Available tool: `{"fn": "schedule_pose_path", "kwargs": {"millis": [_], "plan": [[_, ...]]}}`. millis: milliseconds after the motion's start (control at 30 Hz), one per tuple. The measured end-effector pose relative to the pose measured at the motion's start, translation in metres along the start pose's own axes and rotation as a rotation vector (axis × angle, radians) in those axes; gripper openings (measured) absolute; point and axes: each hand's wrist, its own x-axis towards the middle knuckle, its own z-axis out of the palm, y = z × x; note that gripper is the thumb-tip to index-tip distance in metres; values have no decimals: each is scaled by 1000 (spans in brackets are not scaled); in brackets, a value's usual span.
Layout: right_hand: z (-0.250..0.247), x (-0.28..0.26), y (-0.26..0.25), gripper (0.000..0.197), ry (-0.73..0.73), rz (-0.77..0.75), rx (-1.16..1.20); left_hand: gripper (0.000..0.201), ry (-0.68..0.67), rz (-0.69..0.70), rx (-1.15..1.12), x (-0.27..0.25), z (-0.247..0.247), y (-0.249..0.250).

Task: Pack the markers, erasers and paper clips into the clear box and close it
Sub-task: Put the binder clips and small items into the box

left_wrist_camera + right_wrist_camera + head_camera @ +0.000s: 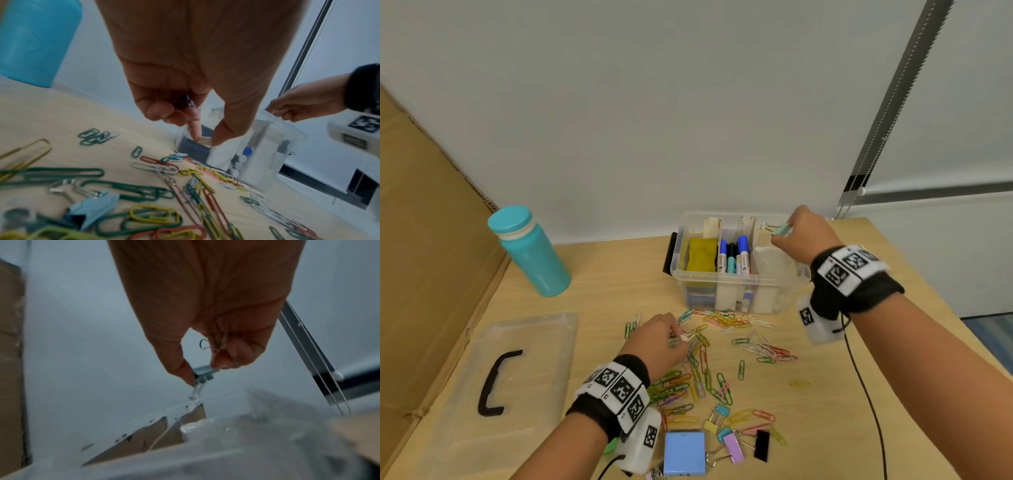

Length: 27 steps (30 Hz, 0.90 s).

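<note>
Right hand [207, 324] above the clear box [236, 443]: motion blur softens the box's rim and near wall in the right wrist view, and the right-end compartment's contents cannot be made out. The teal binder clip [202, 372] pinched over the box is half covered by fingertips. In front of the box, the left hand [657, 342] hides the paper clips [702, 363] beneath it; what it pinches is too small to tell. The blue pad [685, 454] is partly cut off by the lower edge.

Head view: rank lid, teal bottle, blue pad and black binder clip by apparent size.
1. lid
2. teal bottle
3. blue pad
4. black binder clip
The lid lies nearer the camera than the bottle, which exaggerates its lead.
</note>
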Motion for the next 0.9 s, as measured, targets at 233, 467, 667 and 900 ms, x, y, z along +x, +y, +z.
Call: {"fn": "schedule_pose_path", "kwargs": {"millis": [233,467,667,900], "plan": [[9,11,11,46,-80,-52,33,17,38,37,-73,-17,-5,12],[50,-60,73,50,128,-222,-34,13,123,196,-68,-11,-29,84],[67,-62,79,53,209,-225,36,24,173,235,203,78,-36,168],[65,-62,78,72,201,-222,-26,42,55,112,292,147,-37,208]]}}
